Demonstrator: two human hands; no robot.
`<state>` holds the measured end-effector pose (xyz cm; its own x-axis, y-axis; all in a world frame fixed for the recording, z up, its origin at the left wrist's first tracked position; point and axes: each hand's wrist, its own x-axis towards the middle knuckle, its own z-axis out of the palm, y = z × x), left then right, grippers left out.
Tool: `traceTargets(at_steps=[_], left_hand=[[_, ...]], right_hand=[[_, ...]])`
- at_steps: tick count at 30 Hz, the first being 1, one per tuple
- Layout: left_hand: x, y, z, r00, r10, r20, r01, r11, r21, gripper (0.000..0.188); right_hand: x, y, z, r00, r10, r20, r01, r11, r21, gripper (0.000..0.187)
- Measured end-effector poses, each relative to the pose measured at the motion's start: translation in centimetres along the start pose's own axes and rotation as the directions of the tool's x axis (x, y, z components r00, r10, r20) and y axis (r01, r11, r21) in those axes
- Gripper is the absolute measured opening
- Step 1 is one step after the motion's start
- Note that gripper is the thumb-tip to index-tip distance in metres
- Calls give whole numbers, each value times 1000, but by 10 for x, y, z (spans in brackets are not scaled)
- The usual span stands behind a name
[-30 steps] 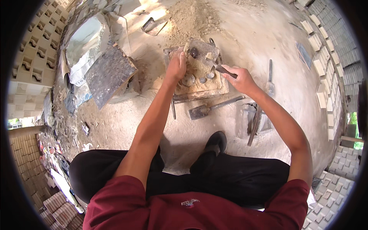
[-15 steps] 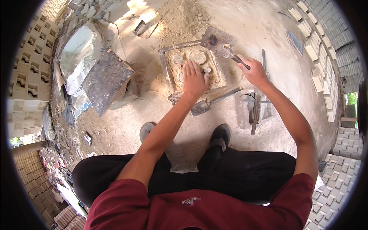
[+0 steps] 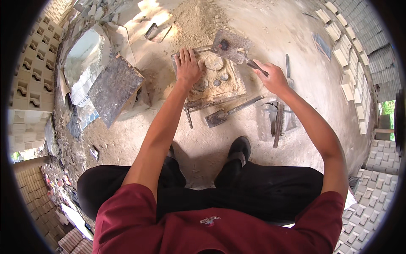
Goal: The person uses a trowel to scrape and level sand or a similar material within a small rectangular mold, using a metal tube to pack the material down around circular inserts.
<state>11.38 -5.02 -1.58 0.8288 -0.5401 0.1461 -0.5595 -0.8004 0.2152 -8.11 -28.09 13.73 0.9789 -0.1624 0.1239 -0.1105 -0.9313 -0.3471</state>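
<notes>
Over the sandy frame [image 3: 207,102], the left hand [image 3: 188,67] extends palm down.

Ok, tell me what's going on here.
The left hand, open, lies over the far left part of a tray of sand with round pieces in it. The right hand holds a dark handle; just beyond it, a flat plate sits over the tray's far right corner. A shovel lies on the near side, and a heap of sand is behind.
</notes>
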Motion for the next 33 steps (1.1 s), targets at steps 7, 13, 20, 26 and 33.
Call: traceTargets(at_steps=[7,13,20,26,33], left_hand=[[-26,66,0,994,112,5,-110,978,-175,74],[-22,107,-3,894,443,74,-425,887,-178,74],[24,113,8,971,238,-8,-238,970,-41,69],[36,98,10,988,155,2,-155,988,23,72],[7,103,7,810,585,35,-580,809,-97,69]], right_hand=[[9,4,6,945,320,74,-328,927,182,34],[17,67,62,699,694,171,-709,644,287,37],[10,88,111,739,662,127,-659,671,340,35],[14,86,113,818,557,142,-561,718,412,33],[-5,105,139,959,262,-108,-240,953,186,39]])
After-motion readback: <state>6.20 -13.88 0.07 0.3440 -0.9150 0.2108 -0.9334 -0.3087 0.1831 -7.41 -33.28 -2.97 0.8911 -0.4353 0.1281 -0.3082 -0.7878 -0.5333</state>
